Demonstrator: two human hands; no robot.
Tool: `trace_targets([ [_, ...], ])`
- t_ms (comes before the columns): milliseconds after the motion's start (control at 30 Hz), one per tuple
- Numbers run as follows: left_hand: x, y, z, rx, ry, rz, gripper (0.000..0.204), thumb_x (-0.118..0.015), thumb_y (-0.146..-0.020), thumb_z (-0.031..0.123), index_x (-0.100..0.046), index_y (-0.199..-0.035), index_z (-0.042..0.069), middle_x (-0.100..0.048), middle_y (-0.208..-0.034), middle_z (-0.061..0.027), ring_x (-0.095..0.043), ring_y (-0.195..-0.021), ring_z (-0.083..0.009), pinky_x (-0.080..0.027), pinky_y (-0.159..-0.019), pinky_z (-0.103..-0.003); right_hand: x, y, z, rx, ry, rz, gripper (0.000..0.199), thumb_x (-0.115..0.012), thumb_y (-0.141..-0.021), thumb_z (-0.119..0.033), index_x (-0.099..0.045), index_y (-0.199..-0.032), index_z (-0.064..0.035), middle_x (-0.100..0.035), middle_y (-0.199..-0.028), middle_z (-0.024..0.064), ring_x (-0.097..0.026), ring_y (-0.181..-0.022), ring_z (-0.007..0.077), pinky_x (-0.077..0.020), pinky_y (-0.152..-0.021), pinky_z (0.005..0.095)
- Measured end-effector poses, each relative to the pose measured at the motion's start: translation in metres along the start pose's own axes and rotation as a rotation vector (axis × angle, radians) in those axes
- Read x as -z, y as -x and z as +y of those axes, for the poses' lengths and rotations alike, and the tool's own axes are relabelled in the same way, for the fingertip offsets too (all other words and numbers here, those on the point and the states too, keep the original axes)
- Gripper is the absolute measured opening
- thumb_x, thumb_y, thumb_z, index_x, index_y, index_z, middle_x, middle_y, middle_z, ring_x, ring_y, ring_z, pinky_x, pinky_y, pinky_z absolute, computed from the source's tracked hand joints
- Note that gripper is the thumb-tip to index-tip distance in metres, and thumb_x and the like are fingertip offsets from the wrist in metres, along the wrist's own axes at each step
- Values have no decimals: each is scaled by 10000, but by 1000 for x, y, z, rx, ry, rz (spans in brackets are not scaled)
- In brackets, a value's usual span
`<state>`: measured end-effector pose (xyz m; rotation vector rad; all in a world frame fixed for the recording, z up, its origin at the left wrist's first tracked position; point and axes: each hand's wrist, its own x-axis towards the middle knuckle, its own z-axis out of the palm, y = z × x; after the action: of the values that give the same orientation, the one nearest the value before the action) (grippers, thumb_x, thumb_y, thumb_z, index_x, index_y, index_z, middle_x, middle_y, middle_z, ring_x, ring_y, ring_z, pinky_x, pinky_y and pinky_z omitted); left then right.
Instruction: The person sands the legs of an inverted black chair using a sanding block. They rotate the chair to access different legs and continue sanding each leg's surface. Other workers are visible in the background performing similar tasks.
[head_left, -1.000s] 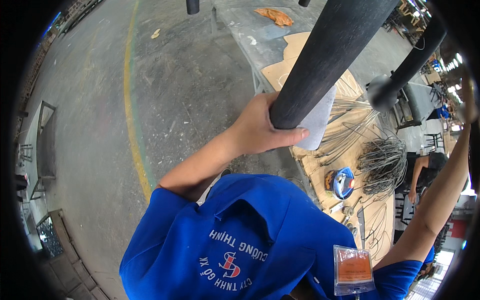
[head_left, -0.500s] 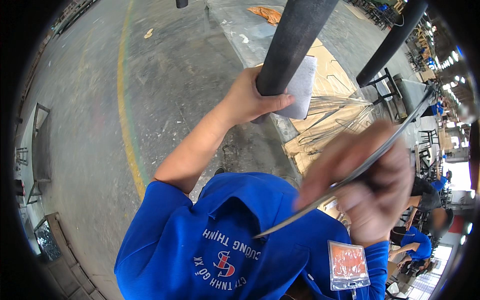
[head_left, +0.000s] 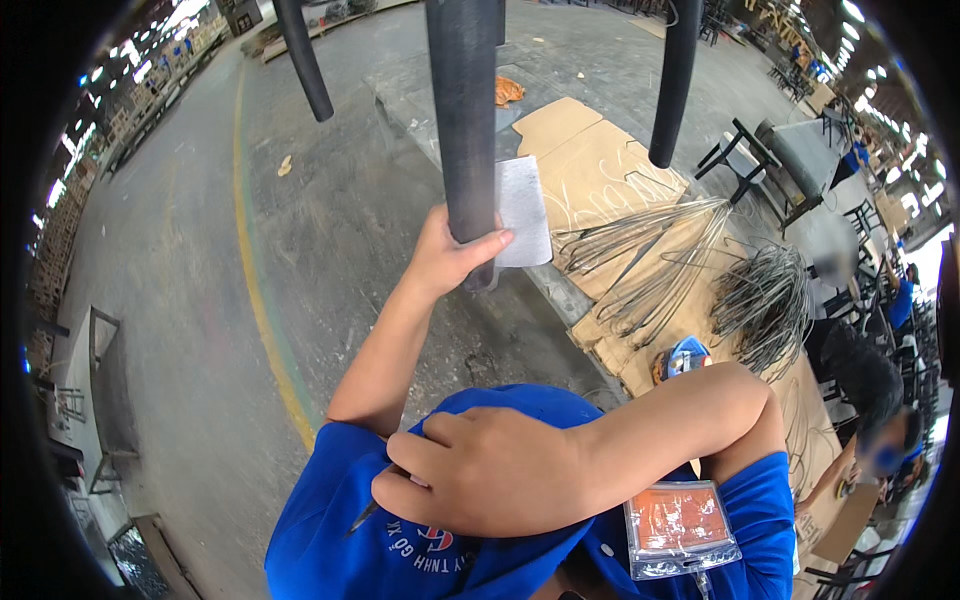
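We're looking straight down, and our left hand (head_left: 452, 258) is up on the dark round leg (head_left: 463, 120) of a metal frame, fingers curled tight about it, thumb laid across the front, pinning a grey sheet of sandpaper (head_left: 522, 210) against the tube; the sheet sticks out flat to the right of the leg, just above the thumb. That leg hangs over the concrete floor (head_left: 330, 230), near the left edge of the flattened cardboard (head_left: 590, 170) spread there. Two more dark legs hang from the top of the view, one to the left (head_left: 303, 60), one to the right (head_left: 675, 80), well apart from the one we hold. Our right hand (head_left: 480, 470) is drawn in across our chest, resting on the blue shirt (head_left: 330, 530), fingers folded shut around a thin dark metal rod (head_left: 362, 517) whose tip pokes out below the knuckles. An orange badge in a clear sleeve (head_left: 680, 525) hangs on the shirt just beside the right forearm. Out on the cardboard lie bundles of bent grey wire (head_left: 660, 260), another heap (head_left: 765, 300) at its right edge. A yellow line (head_left: 262, 300) runs down the floor on the left, and another person in blue (head_left: 880, 440) crouches at the far right.
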<state>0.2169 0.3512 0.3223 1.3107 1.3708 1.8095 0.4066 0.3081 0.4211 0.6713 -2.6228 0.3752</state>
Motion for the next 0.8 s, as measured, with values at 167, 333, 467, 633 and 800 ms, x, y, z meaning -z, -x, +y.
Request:
trace_targets([
  [167, 1, -1, 3, -8, 18, 65, 201, -741, -724, 139, -586, -814, 50, -563, -740, 14, -521, -678, -79, -425, -621, -248, -10, 5, 4, -125, 27, -84, 156, -565, -720, -143, -516, -847, -68, -506, -756, 74, -583, -630, 199, -480, -463, 287],
  [333, 2, 8, 13, 154, 61, 70, 233, -749, -696, 142, -575, -817, 46, -560, -751, 9, -526, -691, -81, -421, -620, -245, 19, 22, 44, -246, -190, 56, 332, -660, -784, -234, -503, -1005, -44, -533, -939, 89, -534, -956, 287, -478, -789, 398],
  [467, 1, 15, 19, 41, 64, 12, 245, -756, -673, 148, -568, -800, 56, -548, -739, 9, -525, -691, -88, -416, -613, -247, 29, 52, 113, -621, -181, 601, 638, -726, -745, -285, -455, -1248, -1, -544, -1095, 146, -530, -993, 286, -420, -874, 365],
  [633, -11, 23, 26, 17, 57, -36, 250, -761, -661, 139, -563, -797, 70, -547, -758, 4, -521, -701, -96, -416, -632, -248, -7, 53, 144, -1022, -1194, 226, 531, -536, -917, -312, -407, -1318, 12, -515, -1234, 140, -473, -1151, 216, -375, -969, 326],
  [800, -23, 28, 28, -51, 256, -72, 205, -725, -696, 55, -558, -815, 46, -591, -811, -50, -587, -810, -167, -460, -703, -308, 62, 83, 175, -588, -485, 421, 408, -487, -909, -92, -446, -1314, -69, -491, -1265, 126, -477, -1154, 252, -373, -983, 350],
])
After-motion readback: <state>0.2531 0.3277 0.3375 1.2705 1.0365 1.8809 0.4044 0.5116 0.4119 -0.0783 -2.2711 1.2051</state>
